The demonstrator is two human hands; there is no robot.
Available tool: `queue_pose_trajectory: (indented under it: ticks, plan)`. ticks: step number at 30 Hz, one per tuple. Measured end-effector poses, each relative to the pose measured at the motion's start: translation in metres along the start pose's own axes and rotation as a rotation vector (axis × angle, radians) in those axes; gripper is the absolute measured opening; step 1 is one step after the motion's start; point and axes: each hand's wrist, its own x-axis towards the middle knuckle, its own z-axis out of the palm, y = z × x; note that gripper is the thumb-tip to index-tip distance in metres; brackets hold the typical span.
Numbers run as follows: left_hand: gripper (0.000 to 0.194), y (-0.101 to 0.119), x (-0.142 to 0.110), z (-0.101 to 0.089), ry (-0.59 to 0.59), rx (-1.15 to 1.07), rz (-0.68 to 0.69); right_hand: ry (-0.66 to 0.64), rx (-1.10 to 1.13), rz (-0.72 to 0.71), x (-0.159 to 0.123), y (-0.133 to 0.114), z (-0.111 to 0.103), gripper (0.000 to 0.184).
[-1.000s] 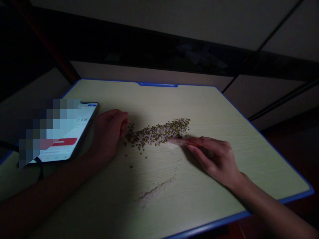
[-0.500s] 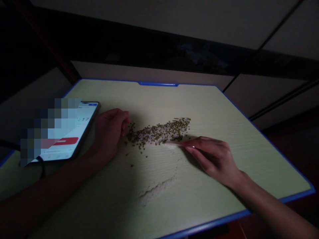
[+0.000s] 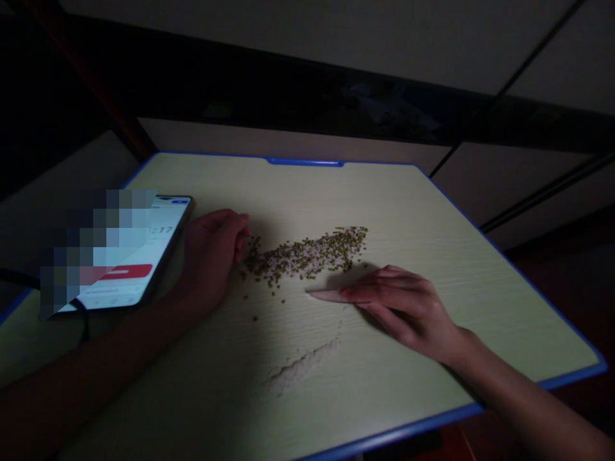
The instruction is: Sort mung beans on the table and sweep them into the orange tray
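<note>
A long pile of green mung beans mixed with pale rice-like grains (image 3: 307, 257) lies across the middle of the table. Pinched in my right hand (image 3: 408, 302) is a thin, pale, pointed strip (image 3: 327, 294); its tip points left, just in front of the pile. Whether the strip touches the tabletop I cannot tell. My left hand (image 3: 211, 253) rests at the pile's left end with fingers curled closed; their inside is hidden. Closer to me runs a separate narrow row of pale grains (image 3: 305, 366). A few loose beans are scattered left of the strip.
A lit phone (image 3: 122, 272), partly blurred out, lies left of my left hand, with a dark cable (image 3: 84, 323) beside it. The pale wood-grain table (image 3: 423, 218) has a blue rim. Cabinet fronts (image 3: 523, 186) stand behind it in dim light.
My right hand has drawn the strip slightly toward me, away from the pile's front edge, and turned it so its flat face shows. My left hand stays in place.
</note>
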Motion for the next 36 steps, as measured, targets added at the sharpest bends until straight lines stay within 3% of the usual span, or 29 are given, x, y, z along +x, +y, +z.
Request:
queue_pose_trajectory:
  ticks: [4,9,19,25,30,36]
  plan:
    - [0.029,0.0006,-0.0001,-0.0011,0.000,0.006,-0.008,-0.003,0.022,-0.120,-0.0016,0.0004,0.0006,0.025]
    - [0.029,0.0008,-0.0008,-0.0001,-0.009,0.008,-0.013,0.110,-0.034,0.012,-0.0027,0.0020,0.0012,0.021]
    - [0.025,-0.0060,0.0007,-0.0015,-0.008,-0.015,0.010,0.055,-0.076,0.019,-0.0027,0.0036,0.0028,0.025]
    - [0.025,-0.0034,0.0011,-0.0004,-0.001,-0.010,0.001,0.028,0.017,-0.118,-0.0017,0.0020,0.0023,0.025]
    - [0.027,-0.0037,0.0016,-0.0013,0.008,-0.012,0.004,0.248,-0.080,0.115,-0.0023,-0.0010,0.0037,0.014]
    - [0.028,-0.0031,0.0019,-0.0017,0.006,-0.015,0.008,0.271,-0.149,0.182,-0.0013,-0.0017,0.0041,0.014]
